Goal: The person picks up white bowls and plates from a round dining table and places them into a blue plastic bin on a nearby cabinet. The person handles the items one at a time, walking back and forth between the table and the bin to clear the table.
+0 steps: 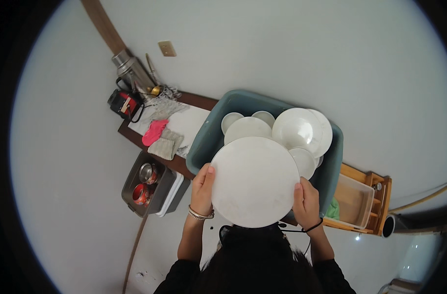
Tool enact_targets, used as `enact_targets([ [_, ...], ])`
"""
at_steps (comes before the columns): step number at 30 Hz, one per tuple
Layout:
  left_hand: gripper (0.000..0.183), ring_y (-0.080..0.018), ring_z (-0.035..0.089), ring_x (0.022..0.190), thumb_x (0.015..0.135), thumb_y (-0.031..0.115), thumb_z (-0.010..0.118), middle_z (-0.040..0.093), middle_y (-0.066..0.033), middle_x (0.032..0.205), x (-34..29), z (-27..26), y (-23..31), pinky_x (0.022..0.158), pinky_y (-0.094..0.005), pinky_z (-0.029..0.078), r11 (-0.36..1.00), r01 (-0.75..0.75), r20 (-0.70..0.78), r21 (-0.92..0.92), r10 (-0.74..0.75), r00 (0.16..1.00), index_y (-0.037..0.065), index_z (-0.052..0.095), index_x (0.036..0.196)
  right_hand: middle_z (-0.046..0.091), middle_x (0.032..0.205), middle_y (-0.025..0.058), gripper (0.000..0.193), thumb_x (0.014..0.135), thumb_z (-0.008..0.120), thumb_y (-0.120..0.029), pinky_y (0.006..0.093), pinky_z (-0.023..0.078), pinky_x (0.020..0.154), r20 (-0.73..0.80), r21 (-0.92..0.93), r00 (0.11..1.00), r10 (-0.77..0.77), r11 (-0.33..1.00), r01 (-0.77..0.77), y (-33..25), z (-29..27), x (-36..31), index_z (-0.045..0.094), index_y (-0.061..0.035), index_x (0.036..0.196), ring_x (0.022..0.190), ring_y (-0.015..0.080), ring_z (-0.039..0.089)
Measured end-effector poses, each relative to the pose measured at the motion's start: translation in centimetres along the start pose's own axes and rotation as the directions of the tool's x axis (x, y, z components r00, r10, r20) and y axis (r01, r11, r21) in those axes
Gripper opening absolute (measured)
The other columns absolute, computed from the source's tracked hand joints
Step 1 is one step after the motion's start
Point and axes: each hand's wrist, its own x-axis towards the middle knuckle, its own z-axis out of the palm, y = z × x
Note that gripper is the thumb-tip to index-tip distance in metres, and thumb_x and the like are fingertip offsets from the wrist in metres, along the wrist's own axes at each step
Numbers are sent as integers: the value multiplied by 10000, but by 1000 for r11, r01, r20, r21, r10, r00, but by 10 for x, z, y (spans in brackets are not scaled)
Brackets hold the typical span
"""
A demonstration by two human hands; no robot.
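A large round white plate (255, 182) is held up between my two hands, its flat face toward the camera. My left hand (202, 190) grips its left rim, the thumb lying on the face. On the opposite rim my right hand (306, 202) holds it the same way. Behind the plate stands a blue-grey plastic tub (211, 128) with several white dishes in it. Among them are a wide plate (297, 129) at the right, a round dish (247, 128) in the middle and a smaller one (304, 162). The held plate hides the tub's near part.
Left of the tub, a table (193, 117) bears pink cloth (155, 132), a grey cloth (165, 144), a black-red device (126, 104) and a metal flask (133, 71). Below is a grey bin (134, 193) with tins. A wooden rack (379, 205) holding a clear box (352, 200) stands right.
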Motion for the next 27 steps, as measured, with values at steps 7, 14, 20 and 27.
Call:
enact_targets([
  [7, 239, -25, 439, 708, 945, 205, 413, 518, 25, 784, 60, 10, -11, 644, -177, 378, 996, 66, 216, 59, -77, 973, 7, 522, 1024, 436, 623, 203, 180, 867, 448, -77, 368, 357, 503, -161, -109, 985, 67, 990, -85, 3, -1, 20, 429, 35, 728, 534, 338, 445],
  [14, 418, -68, 476, 597, 845, 87, 377, 530, -28, 766, 120, 22, -11, 524, -199, 406, 981, 135, 409, 138, -180, 895, 22, 415, 1256, 445, 615, 225, 235, 887, 456, -136, 370, 359, 492, -272, -146, 957, 105, 978, -149, 22, -9, 56, 449, 40, 732, 513, 343, 429],
  [20, 480, -85, 529, 617, 811, 6, 401, 543, -63, 811, 179, 51, -21, 530, -218, 462, 969, -3, 463, 246, -115, 879, 48, 396, 1289, 482, 632, 223, 236, 879, 481, -171, 381, 379, 521, -265, -232, 963, 48, 966, -113, 70, -30, 115, 486, 35, 764, 542, 349, 462],
  [27, 526, -149, 608, 641, 774, -75, 462, 561, -110, 894, 232, 95, -60, 539, -260, 508, 928, -88, 392, 363, -67, 918, 71, 418, 1278, 604, 730, 195, 184, 821, 560, -155, 356, 454, 613, -382, -283, 915, 131, 926, -251, 125, -48, 160, 613, 15, 863, 649, 314, 574],
])
